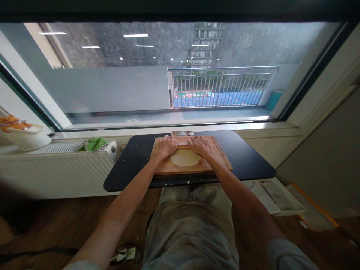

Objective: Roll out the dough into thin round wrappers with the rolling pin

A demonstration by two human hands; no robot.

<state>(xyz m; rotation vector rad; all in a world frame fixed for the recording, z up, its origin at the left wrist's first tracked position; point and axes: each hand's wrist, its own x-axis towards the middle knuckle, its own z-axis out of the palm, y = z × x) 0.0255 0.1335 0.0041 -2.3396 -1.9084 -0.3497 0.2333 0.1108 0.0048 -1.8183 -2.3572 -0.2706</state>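
A flat, pale sheet of dough (185, 157) with an uneven edge lies on a wooden board (221, 155). Just beyond it is a pale rolling pin (182, 143) with red along it, seen only in the gap between my hands. My left hand (168, 145) is closed over the pin's left part, its thumb side towards the middle. Over the right part, my right hand (199, 145) is closed with its fingers pointing inward. Both hands cover the pin's ends. The board sits on a black table (247, 161) dotted with light crumbs.
A window (112, 90) rises behind the table. To the left stands a white radiator (70, 172) with a green cloth (95, 144) on top and a white pot-like container (30, 137) behind. A white adapter (126, 254) and cable lie on the wooden floor.
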